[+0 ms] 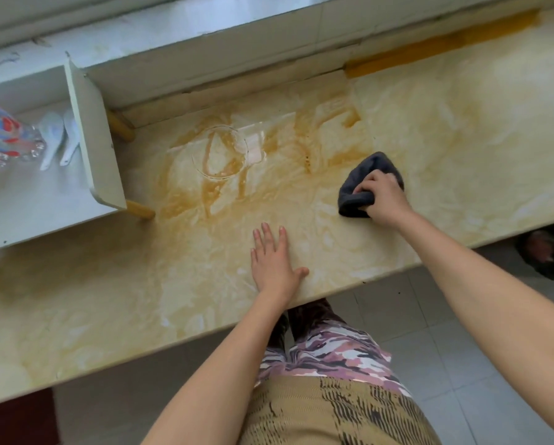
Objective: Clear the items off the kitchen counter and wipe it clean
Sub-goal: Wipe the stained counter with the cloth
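The cream and amber marbled counter (301, 226) runs across the view. My right hand (383, 197) grips a dark grey cloth (367, 181) and holds it down on the counter, right of the middle. My left hand (274, 258) rests flat on the counter near its front edge, fingers straight, thumb at the edge. A clear glass dish (220, 153) sits on the counter behind my left hand, hard to tell from the surface.
A white rack (92, 139) on wooden legs stands at the left, holding two white spoons (60, 139) and a clear glass piece with red and blue pattern (2, 139). A white ledge (205, 59) runs behind. Tiled floor (429, 332) lies below the front edge.
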### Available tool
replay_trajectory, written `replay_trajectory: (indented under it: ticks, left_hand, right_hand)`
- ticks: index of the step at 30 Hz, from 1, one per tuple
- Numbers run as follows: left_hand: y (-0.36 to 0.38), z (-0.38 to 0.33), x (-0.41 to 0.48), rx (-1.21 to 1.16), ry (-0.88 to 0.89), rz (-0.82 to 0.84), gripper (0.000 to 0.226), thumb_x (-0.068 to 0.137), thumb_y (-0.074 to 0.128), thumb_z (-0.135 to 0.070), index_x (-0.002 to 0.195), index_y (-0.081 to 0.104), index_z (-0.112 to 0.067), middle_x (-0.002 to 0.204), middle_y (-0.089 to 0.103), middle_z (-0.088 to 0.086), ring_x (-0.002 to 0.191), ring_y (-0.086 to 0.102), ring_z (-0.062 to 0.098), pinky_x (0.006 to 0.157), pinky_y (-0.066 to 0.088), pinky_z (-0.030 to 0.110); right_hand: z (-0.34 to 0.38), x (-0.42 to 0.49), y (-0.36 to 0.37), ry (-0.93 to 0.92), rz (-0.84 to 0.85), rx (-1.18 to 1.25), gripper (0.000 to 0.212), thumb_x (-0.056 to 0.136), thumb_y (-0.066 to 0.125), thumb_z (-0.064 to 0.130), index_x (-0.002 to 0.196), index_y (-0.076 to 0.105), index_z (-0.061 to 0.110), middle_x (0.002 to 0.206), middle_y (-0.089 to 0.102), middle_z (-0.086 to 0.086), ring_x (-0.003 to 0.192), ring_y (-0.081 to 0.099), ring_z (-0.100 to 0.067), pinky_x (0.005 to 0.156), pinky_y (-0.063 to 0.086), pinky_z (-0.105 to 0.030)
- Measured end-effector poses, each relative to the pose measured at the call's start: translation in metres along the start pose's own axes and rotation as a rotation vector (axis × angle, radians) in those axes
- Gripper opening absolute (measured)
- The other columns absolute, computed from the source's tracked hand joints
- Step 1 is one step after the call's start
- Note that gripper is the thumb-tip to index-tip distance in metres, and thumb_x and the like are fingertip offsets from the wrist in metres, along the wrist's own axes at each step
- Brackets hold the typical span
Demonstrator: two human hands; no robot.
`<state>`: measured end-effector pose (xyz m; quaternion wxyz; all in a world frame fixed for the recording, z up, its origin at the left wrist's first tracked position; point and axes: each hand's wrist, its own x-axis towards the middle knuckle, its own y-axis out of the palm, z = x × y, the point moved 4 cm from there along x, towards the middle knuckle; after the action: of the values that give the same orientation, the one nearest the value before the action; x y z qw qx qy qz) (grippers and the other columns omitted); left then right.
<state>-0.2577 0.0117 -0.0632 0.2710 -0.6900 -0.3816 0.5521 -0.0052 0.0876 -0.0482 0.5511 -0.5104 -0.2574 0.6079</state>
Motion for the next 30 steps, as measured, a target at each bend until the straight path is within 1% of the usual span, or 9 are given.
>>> replay_trajectory:
  ticks: [4, 8, 10, 14, 17, 22, 25, 28, 30]
  left_hand:
    - [-0.001, 0.002, 0.000, 0.014, 0.004, 0.003, 0.104, 0.083, 0.063, -0.058, 0.156, -0.003, -0.027, 0.160, -0.022, 0.008, 0.148, -0.020, 0.028, 0.121, 0.005, 0.041]
    - [0.000, 0.003, 0.000, 0.016, 0.002, 0.007, 0.104, 0.083, 0.063, -0.058, 0.156, -0.005, -0.028, 0.160, -0.023, 0.007, 0.148, -0.021, 0.027, 0.121, 0.004, 0.040]
    - [0.001, 0.002, 0.001, 0.011, 0.003, 0.005, 0.104, 0.083, 0.063, -0.058, 0.156, -0.004, -0.028, 0.160, -0.022, 0.006, 0.148, -0.020, 0.027, 0.121, 0.004, 0.040]
    - [0.002, 0.005, 0.003, 0.003, 0.017, -0.005, 0.103, 0.082, 0.062, -0.060, 0.156, -0.004, -0.029, 0.160, -0.022, 0.007, 0.148, -0.020, 0.027, 0.121, 0.006, 0.041]
    - [0.000, 0.008, 0.002, -0.025, 0.039, -0.006, 0.098, 0.084, 0.062, -0.056, 0.156, 0.001, -0.029, 0.161, -0.019, 0.006, 0.149, -0.018, 0.026, 0.122, 0.008, 0.040]
    - [-0.023, 0.025, 0.002, -0.260, 0.034, -0.117, 0.062, 0.089, 0.063, -0.040, 0.146, 0.042, -0.028, 0.163, 0.009, 0.000, 0.151, 0.006, 0.016, 0.116, 0.031, 0.036]
    - [-0.035, 0.050, 0.000, -0.282, -0.041, -0.184, 0.063, 0.090, 0.063, -0.040, 0.147, 0.040, -0.028, 0.163, 0.012, -0.001, 0.150, 0.008, 0.016, 0.116, 0.029, 0.034]
    - [-0.041, 0.080, -0.002, -0.287, -0.125, -0.212, 0.068, 0.089, 0.063, -0.042, 0.149, 0.036, -0.026, 0.163, 0.010, 0.000, 0.151, 0.006, 0.017, 0.116, 0.026, 0.033]
    - [-0.043, 0.098, -0.007, -0.302, -0.176, -0.231, 0.069, 0.089, 0.064, -0.042, 0.149, 0.035, -0.026, 0.164, 0.009, 0.000, 0.151, 0.005, 0.016, 0.116, 0.027, 0.034]
  right_hand:
    - [-0.008, -0.002, -0.004, -0.132, 0.025, -0.046, 0.034, 0.077, 0.065, -0.003, 0.102, 0.069, 0.019, 0.116, 0.052, -0.003, 0.113, 0.042, -0.029, 0.093, 0.041, -0.040]
    - [-0.034, 0.023, -0.024, 0.072, -0.167, 0.076, 0.029, 0.076, 0.067, -0.004, 0.095, 0.072, 0.017, 0.126, 0.045, -0.007, 0.122, 0.039, -0.033, 0.103, 0.038, -0.040]
    - [-0.035, 0.035, -0.025, 0.160, -0.178, 0.122, 0.026, 0.078, 0.067, -0.002, 0.095, 0.071, 0.017, 0.134, 0.040, -0.005, 0.128, 0.036, -0.030, 0.105, 0.035, -0.035]
    - [-0.014, 0.055, -0.022, 0.137, -0.125, 0.145, 0.023, 0.080, 0.065, -0.003, 0.097, 0.068, 0.012, 0.144, 0.033, -0.003, 0.132, 0.035, -0.027, 0.102, 0.032, -0.029]
    - [0.015, 0.065, -0.017, 0.056, -0.075, 0.071, 0.023, 0.082, 0.061, -0.005, 0.099, 0.067, 0.009, 0.146, 0.032, -0.003, 0.133, 0.035, -0.026, 0.098, 0.027, -0.023]
    - [0.081, 0.070, 0.009, -0.114, 0.035, 0.064, 0.023, 0.086, 0.058, -0.001, 0.106, 0.063, 0.008, 0.147, 0.033, -0.004, 0.131, 0.035, -0.024, 0.096, 0.024, -0.021]
    - [0.134, 0.061, 0.031, -0.260, 0.068, 0.044, 0.023, 0.086, 0.057, -0.002, 0.107, 0.064, 0.005, 0.146, 0.035, -0.005, 0.132, 0.035, -0.022, 0.098, 0.025, -0.018]
    - [0.182, 0.049, 0.057, -0.392, 0.122, 0.022, 0.016, 0.084, 0.059, -0.003, 0.094, 0.068, 0.005, 0.146, 0.035, -0.008, 0.136, 0.032, -0.028, 0.110, 0.025, -0.025]
    - [0.211, 0.038, 0.073, -0.472, 0.150, 0.006, 0.015, 0.084, 0.059, -0.002, 0.095, 0.068, 0.004, 0.147, 0.035, -0.009, 0.136, 0.030, -0.029, 0.110, 0.027, -0.027]
